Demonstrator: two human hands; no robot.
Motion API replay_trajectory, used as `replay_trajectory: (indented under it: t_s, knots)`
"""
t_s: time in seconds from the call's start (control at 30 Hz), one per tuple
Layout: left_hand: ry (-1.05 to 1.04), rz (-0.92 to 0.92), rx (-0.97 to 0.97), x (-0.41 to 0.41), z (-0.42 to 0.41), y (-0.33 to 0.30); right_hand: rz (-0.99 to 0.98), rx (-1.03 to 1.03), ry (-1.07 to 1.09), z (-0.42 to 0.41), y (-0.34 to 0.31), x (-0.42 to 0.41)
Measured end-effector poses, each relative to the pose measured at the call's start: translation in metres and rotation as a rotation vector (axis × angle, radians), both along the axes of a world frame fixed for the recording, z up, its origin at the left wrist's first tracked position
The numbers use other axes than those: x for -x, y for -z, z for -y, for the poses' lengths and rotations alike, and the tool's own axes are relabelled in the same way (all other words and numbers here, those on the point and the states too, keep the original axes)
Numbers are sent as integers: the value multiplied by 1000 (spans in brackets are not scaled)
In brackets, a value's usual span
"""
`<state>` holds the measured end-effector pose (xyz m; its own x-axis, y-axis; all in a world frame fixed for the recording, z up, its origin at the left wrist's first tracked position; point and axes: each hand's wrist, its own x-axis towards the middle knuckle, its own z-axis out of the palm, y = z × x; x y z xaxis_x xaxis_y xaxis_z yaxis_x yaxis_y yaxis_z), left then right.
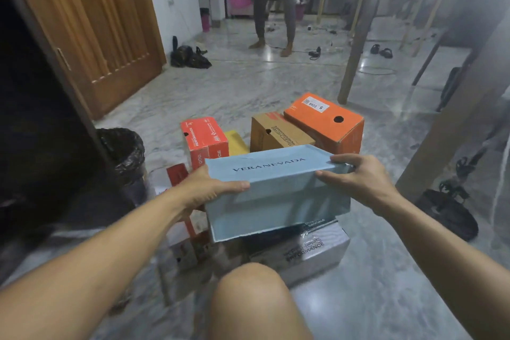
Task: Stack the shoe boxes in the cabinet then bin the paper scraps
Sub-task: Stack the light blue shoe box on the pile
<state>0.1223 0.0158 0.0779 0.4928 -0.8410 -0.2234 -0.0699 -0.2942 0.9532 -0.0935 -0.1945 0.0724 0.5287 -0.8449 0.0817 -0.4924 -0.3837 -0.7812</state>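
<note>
Light blue VERA NEVADA shoe box (pixel 276 190) is held up off the floor between both hands, lid on, tilted a bit toward the camera, above a silver/grey PERFORMANCE box (pixel 311 251) on the floor. Left hand (pixel 209 188) grips the left end, thumb curled over the top edge of the lid, other fingers hidden behind the box so cannot tell how they lie. Right hand (pixel 358 176) holds the right end, thumb on the near side, fingers curled over the far top corner. Other boxes are on the marble floor, none stacked in any cabinet as far as seen: red PERFORMANCE box (pixel 204 141) upright at back left, yellow box (pixel 236 142) just beside it, brown cardboard box (pixel 276 132) behind the blue one, orange box (pixel 325 121) touching the brown one at back right, and a red-and-white box (pixel 185 215) low left, partly hidden by the left forearm. Dark opening at far left with wooden door (pixel 91 22) swung open, probably the cabinet; inside too dark to tell. Bin with black liner (pixel 124 154) sits by it on the left. No paper scraps clearly visible. Judgement: early stage, first or an early box in hand, at least six boxes to place, binning not started. A person's legs (pixel 273 22) stand well apart at back.
</note>
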Motion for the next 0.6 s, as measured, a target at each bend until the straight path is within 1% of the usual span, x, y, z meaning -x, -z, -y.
replay_trajectory:
  t_s: [0.17,0.3,0.4,0.6]
  knots:
    - [-123,1,-46,-20,-58,-25,-43,83,-144,-33,-41,-37]
    - [-231,25,-34,-29,-116,-46,-26,140,-283,-72,-63,-66]
    - [-316,75,-54,-32,-170,-61,-6,142,-397,-109,-79,-94]
    - [-519,116,-78,-28,-276,-88,7,123,-581,-191,-101,-150]
